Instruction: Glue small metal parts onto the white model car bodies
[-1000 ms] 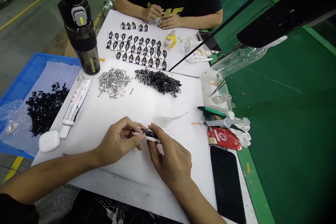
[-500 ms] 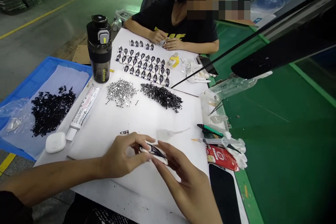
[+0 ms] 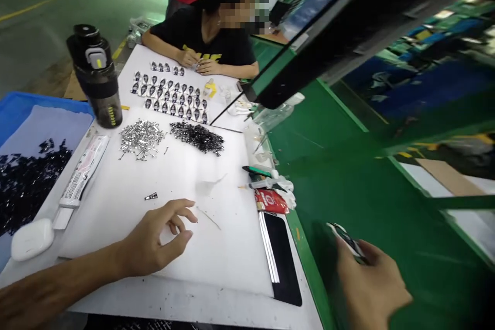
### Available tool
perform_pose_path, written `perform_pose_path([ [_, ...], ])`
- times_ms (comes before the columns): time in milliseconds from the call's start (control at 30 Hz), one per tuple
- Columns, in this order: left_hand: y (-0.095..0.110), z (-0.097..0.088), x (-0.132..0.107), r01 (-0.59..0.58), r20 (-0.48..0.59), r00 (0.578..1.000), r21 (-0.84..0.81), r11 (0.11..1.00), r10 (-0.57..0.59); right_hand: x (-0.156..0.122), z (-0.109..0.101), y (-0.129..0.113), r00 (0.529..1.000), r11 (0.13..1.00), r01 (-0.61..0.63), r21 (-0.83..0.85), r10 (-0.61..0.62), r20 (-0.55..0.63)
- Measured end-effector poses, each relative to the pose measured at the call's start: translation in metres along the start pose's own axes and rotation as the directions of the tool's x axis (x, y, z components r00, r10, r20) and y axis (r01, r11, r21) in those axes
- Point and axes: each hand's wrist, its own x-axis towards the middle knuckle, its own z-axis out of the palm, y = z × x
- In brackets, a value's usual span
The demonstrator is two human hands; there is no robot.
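My right hand [image 3: 367, 278] is over the green surface at the right, its fingers closed on a small white-and-black oval piece [image 3: 345, 240]. My left hand [image 3: 158, 240] hovers above the white work sheet [image 3: 228, 263], fingers curved apart with nothing between them. Just beyond it lies one small black trapezoid part [image 3: 151, 196]. Farther off are a heap of small silver pins [image 3: 141, 139] and a heap of black parts [image 3: 198, 137]. Rows of white-and-black pieces [image 3: 172, 95] stand behind the heaps.
A dark bottle [image 3: 98, 80], a white tube [image 3: 85, 170] and a white case [image 3: 32, 240] line the left. A blue tray [image 3: 23, 100] holds black parts. At right lie a phone [image 3: 284, 263], a syringe [image 3: 265, 183] and a red packet [image 3: 270, 201]. A co-worker [image 3: 204, 36] sits opposite.
My hands have parted. The right hand has carried the oval piece away to the right, off the table; the left has let go of it. The view has swung right.
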Motion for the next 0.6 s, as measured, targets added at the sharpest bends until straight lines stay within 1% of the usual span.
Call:
perform_pose_path([
  [33, 0.0, 0.001, 0.0, -0.008, 0.004, 1.0, 0.016, 1.0, 0.008, -0.002, 0.006, 0.009, 0.999, 0.998, -0.023, -0.067, 0.021, -0.027],
  [100, 0.001, 0.004, -0.002, -0.019, 0.0, 1.0, 0.05, 0.999, 0.019, -0.012, 0.015, 0.026, 0.996, 0.989, -0.083, -0.123, 0.079, -0.038],
  [167, 0.003, 0.006, -0.005, -0.024, -0.041, 0.999, 0.094, 0.995, 0.028, -0.024, 0.02, 0.039, 0.985, 0.973, -0.162, -0.166, 0.151, -0.079],
  [200, 0.005, 0.006, -0.005, -0.029, -0.081, 0.996, 0.126, 0.992, 0.04, -0.031, 0.021, 0.044, 0.98, 0.965, -0.193, -0.18, 0.18, -0.087],
  [233, 0.007, 0.004, -0.003, -0.044, -0.141, 0.988, 0.166, 0.985, 0.068, -0.036, 0.023, 0.047, 0.973, 0.956, -0.223, -0.191, 0.205, -0.111],
  [300, 0.015, -0.001, 0.01, -0.112, -0.251, 0.952, 0.253, 0.961, 0.177, -0.043, 0.028, 0.047, 0.958, 0.943, -0.269, -0.196, 0.241, -0.157],
  [367, 0.027, -0.011, 0.037, -0.177, -0.312, 0.904, 0.347, 0.921, 0.291, -0.045, 0.034, 0.041, 0.95, 0.942, -0.286, -0.175, 0.254, -0.182],
  [400, 0.033, -0.019, 0.056, -0.182, -0.324, 0.889, 0.4, 0.898, 0.325, -0.044, 0.036, 0.038, 0.952, 0.948, -0.279, -0.154, 0.251, -0.175],
  [433, 0.039, -0.028, 0.077, -0.148, -0.371, 0.862, 0.466, 0.872, 0.345, -0.043, 0.038, 0.035, 0.956, 0.956, -0.264, -0.127, 0.243, -0.163],
  [467, 0.044, -0.038, 0.101, -0.111, -0.392, 0.838, 0.559, 0.822, 0.38, -0.04, 0.04, 0.032, 0.962, 0.964, -0.245, -0.098, 0.23, -0.148],
  [533, 0.05, -0.065, 0.147, -0.067, -0.395, 0.827, 0.636, 0.768, 0.4, -0.035, 0.04, 0.028, 0.973, 0.979, -0.201, -0.041, 0.195, -0.127],
  [600, 0.049, -0.092, 0.185, -0.012, -0.401, 0.835, 0.671, 0.741, 0.377, -0.031, 0.038, 0.023, 0.98, 0.987, -0.163, -0.001, 0.162, -0.113],
])
